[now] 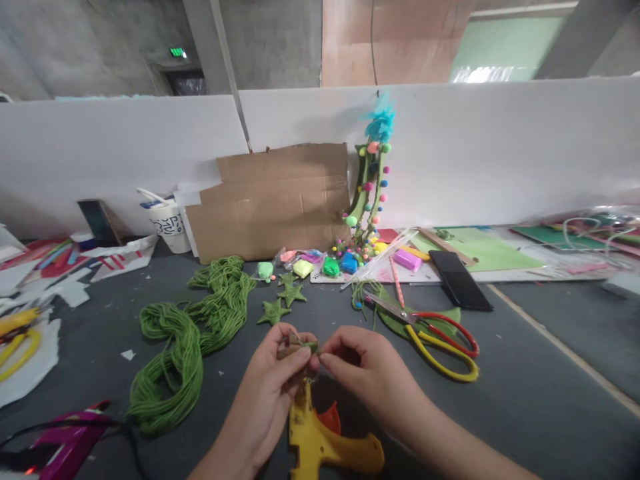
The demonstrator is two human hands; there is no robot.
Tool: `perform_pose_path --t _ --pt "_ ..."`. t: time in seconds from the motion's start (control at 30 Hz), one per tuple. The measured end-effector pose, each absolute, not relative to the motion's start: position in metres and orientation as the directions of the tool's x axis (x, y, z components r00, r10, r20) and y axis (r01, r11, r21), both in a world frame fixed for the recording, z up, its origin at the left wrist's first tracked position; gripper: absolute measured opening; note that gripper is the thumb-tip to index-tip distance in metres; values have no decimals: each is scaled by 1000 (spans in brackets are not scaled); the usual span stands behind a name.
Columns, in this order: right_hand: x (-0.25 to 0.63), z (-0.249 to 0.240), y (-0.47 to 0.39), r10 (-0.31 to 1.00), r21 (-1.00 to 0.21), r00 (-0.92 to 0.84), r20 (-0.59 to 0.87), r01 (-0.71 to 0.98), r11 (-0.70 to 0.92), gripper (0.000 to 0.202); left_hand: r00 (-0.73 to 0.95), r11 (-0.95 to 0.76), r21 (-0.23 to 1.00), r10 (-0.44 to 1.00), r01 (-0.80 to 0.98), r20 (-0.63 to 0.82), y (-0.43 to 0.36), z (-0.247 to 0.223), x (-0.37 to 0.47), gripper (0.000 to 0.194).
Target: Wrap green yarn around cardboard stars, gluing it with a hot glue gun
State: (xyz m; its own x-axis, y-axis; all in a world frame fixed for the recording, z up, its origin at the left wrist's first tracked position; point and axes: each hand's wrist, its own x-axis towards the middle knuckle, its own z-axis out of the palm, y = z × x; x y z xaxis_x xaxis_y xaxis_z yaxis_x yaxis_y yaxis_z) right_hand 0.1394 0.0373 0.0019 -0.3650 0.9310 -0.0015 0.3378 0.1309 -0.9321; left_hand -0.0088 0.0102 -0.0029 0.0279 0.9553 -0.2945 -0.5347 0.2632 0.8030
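My left hand [277, 373] pinches a small green-and-brown piece [311, 346], which looks like a yarn-wrapped star mostly covered by the fingers. Right beside it, the thumb and forefinger of my right hand [363, 363] are closed at the piece's edge; what they grip is too small to make out. Below both hands lies a yellow glue gun [315, 440] with an orange trigger [330, 419]. Green stars [274, 311] rest on the table just beyond my left hand. To their left spreads a loose skein of green yarn [173, 373].
Scissors [425, 330] with red and yellow handles lie over green felt at right, near a black phone [457, 280]. A magenta glue gun [75, 440] with its cord is at lower left. Behind stand cardboard [280, 200], a pompom-decorated green moon [367, 180] and a white cup [170, 227].
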Motion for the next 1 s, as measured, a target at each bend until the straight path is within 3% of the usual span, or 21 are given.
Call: perform_pose_path --t 0.07,0.13,0.23,0.37,0.77,1.0 --pt "140 2 34 897 -790 -409 168 488 371 13 7 267 811 951 -520 -309 11 -3 -10 22" --pt "141 2 32 840 -640 -481 250 569 516 16 -4 259 838 955 -481 -297 10 -3 -11 21" --pt "144 2 31 788 -511 -561 253 614 601 18 -31 218 897 968 -385 -248 10 -4 -12 20" --pt "148 6 32 759 -433 -601 251 632 643 19 -20 177 953 982 -247 -187 12 -4 -13 20" --pt "158 19 38 654 -331 -734 183 580 744 18 114 206 974 974 -91 -195 10 -10 -13 16" --pt "162 30 43 747 -582 -653 121 563 587 10 205 230 971 955 -66 -212 8 1 -11 17"
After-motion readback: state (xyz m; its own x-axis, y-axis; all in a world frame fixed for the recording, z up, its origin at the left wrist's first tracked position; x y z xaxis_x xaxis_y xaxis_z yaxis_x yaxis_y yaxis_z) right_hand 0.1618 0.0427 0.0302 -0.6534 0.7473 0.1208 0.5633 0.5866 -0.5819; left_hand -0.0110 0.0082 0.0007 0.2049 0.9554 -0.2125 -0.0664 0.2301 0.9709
